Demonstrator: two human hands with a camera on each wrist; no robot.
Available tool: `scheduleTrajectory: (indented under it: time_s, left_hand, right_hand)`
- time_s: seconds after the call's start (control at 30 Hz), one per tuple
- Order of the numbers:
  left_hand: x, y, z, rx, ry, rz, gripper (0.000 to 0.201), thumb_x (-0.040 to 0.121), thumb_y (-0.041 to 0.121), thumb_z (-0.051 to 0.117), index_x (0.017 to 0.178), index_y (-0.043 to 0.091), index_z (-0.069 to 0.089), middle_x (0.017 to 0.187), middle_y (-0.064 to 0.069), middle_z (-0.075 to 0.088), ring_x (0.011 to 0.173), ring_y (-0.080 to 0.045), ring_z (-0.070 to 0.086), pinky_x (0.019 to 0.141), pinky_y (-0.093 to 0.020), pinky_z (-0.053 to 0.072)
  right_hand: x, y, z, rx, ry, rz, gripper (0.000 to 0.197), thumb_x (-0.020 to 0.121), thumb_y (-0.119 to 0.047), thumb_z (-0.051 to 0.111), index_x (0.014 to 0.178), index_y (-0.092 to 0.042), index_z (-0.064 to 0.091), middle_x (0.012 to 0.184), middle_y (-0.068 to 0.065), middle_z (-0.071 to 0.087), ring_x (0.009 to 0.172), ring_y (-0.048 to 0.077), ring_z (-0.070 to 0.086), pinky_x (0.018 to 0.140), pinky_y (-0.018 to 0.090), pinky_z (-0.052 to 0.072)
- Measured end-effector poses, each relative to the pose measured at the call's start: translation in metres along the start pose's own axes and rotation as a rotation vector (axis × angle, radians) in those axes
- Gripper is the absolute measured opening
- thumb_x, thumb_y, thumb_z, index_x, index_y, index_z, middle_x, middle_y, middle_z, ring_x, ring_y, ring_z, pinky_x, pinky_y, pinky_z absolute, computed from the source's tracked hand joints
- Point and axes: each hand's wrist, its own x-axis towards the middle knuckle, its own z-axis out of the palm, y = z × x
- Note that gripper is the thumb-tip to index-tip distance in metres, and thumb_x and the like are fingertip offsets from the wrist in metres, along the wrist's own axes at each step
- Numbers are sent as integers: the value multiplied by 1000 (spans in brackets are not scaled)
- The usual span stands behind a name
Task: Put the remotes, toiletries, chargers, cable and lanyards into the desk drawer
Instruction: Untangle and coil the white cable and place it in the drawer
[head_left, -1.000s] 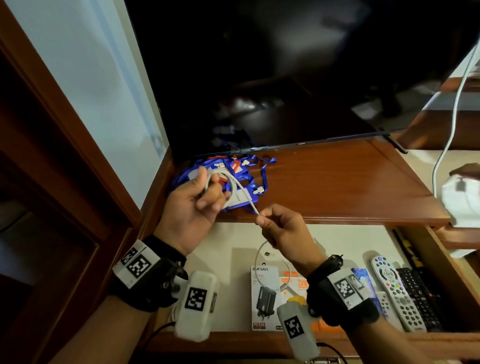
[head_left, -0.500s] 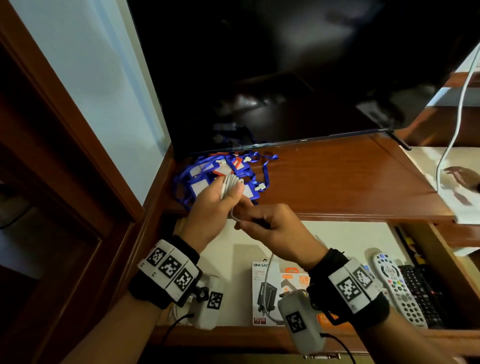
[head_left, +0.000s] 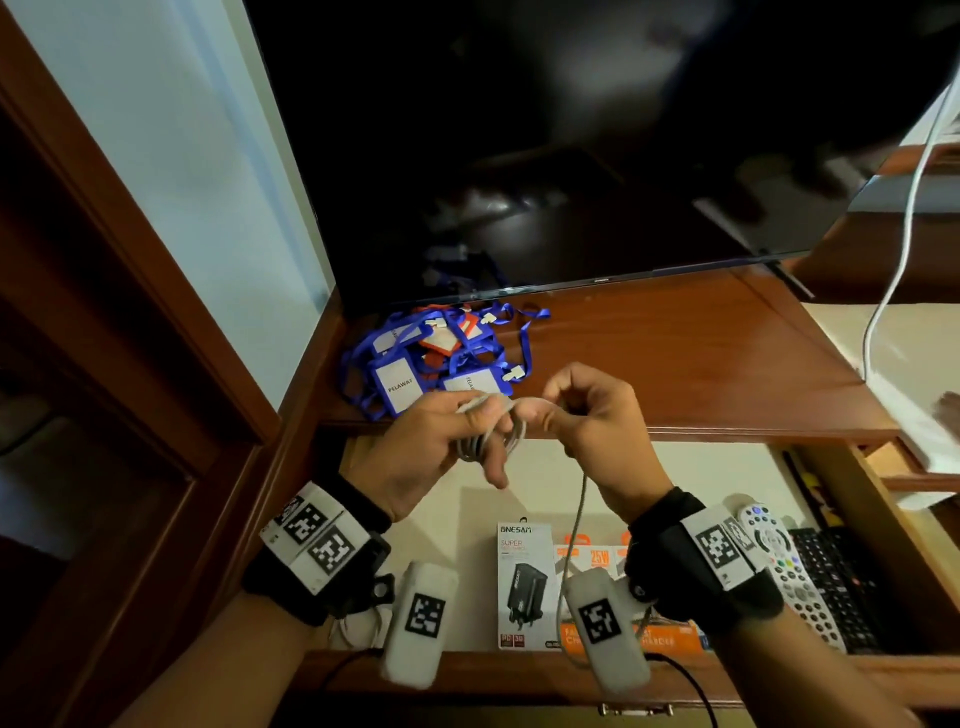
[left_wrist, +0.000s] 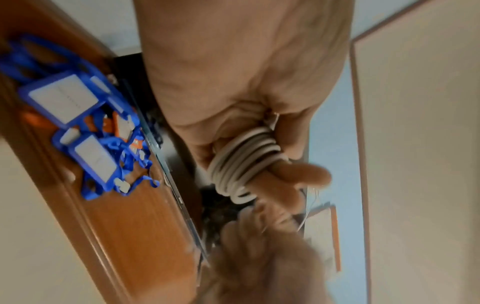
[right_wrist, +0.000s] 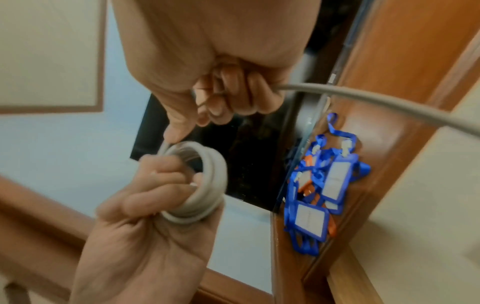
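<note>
A white cable (head_left: 514, 441) is wound in several turns round the fingers of my left hand (head_left: 483, 431); the coil (left_wrist: 244, 164) shows plainly in the left wrist view. My right hand (head_left: 550, 415) grips the loose run right beside the coil (right_wrist: 207, 185), and the tail (head_left: 579, 514) hangs down over the open drawer (head_left: 457, 519). Both hands hover above the desk's front edge. Blue lanyards (head_left: 426, 364) with badge holders lie piled on the desk top just behind my left hand. In the drawer are a charger box (head_left: 524, 582), orange boxes (head_left: 597, 558), a white remote (head_left: 779, 561) and a black remote (head_left: 841, 587).
A dark TV (head_left: 571, 156) stands along the back of the wooden desk top (head_left: 675, 364). Another white cord (head_left: 904, 234) hangs at the far right above a pale sheet (head_left: 924, 405). A wall and a wooden frame (head_left: 130, 312) close off the left.
My right hand swung in under the left hand, then up beside it, laying more cable on the coil. The hanging tail is shorter. Both hands have shifted right, off the lanyards.
</note>
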Motion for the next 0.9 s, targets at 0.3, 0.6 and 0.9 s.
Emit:
scheduleTrajectory:
  time_s: [0.3,0.6,0.9]
  left_hand:
    - [2,36,-22,-498,323,187,34,101,20,30,77,6,48,42,4,39,42,-8,41,54,-16,44]
    - [12,18,-9,119,478,267,43,101,28,39,81,-4,59,81,-15,70,90,-28,66,90,-42,48]
    - [10,-8,-5,466,377,278,44,93,41,38,92,4,62,79,10,73,88,-3,64,92,-31,44]
  right_hand:
    - [-12,30,-18,241,85,245,18,85,-1,61,73,-8,51,48,-6,38,43,10,24,44,22,16]
    - [-17,9,7,-303,-201,39,20,84,-7,68,65,-11,61,45,-9,51,41,2,41,49,15,36]
    - [-22,-5,6,-154,-363,8,28,89,-2,50,64,-13,57,47,-11,43,44,2,31,48,13,28]
